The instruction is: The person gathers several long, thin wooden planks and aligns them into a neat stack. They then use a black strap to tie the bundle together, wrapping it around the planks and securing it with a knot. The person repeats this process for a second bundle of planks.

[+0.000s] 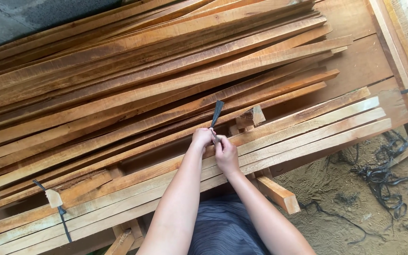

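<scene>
My left hand (202, 138) and my right hand (225, 153) meet over a row of pale wooden slats (308, 130). Both pinch a dark flat strap (216, 113), whose free end sticks up and away from my fingers. The strap's lower part is hidden between my hands and the slats. A short wooden block (250, 116) lies just beyond my hands, to the right of the strap.
A big pile of long reddish planks (142, 71) fills the upper left. Another dark strap (62, 217) binds the slats at lower left. A short wooden offcut (278, 193) pokes out below the slats. Tangled black straps (383, 177) lie on sandy ground at right.
</scene>
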